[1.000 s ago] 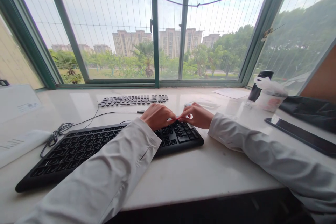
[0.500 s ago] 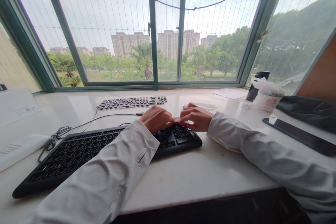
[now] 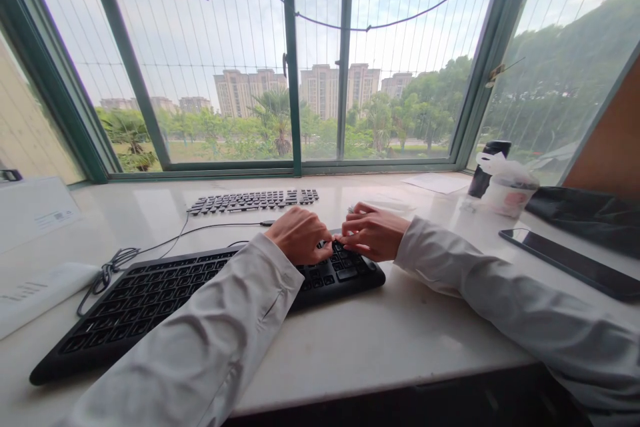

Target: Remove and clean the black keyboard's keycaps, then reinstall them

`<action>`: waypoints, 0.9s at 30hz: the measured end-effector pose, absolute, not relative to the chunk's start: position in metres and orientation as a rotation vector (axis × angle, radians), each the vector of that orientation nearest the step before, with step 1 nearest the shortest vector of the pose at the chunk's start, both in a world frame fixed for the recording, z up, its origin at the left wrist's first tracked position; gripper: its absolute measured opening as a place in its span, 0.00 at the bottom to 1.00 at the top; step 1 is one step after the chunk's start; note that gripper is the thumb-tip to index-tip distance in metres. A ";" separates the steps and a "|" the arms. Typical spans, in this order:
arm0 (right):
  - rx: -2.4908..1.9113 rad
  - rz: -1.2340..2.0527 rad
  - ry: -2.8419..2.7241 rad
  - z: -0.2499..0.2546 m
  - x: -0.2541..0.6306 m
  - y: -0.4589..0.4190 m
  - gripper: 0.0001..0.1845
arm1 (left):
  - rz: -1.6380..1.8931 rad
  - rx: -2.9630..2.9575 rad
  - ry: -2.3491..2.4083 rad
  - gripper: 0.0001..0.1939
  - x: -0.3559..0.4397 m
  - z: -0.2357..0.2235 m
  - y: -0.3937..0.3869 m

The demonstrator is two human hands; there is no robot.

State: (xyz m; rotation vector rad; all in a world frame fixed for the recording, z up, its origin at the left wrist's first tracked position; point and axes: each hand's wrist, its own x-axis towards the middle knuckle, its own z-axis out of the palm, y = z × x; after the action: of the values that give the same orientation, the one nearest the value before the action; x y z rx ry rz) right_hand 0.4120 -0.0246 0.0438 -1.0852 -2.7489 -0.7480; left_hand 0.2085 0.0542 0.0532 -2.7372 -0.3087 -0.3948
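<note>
A black keyboard lies slanted on the white sill counter. Both my hands rest over its right end, in white sleeves. My left hand is curled, knuckles up, fingertips pressed down among the keys. My right hand sits just right of it, fingers bent and pinched together, tips meeting the left hand's fingers. Whatever is between the fingertips is hidden. Behind the hands, a block of loose dark keycaps is laid out in rows near the window.
The keyboard's cable is bundled at the left, near a white box and a white slab. At the right are a phone, a dark bag, a black bottle, a bagged cup and a paper sheet.
My right hand's fingers have curled in tighter against the left hand's fingertips. Both hands stay at the keyboard's right end; the camera has tipped slightly.
</note>
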 end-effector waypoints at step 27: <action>-1.203 -0.576 -2.711 0.042 0.400 -0.023 0.16 | -0.460 -2.694 -0.468 0.19 0.220 0.046 0.037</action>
State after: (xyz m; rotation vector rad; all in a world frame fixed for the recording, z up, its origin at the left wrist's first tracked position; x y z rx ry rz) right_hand 0.4001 -0.0233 0.0424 -1.2030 -2.7114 -0.5756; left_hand 0.2204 0.0374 0.0459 -2.6939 -0.4685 -0.4602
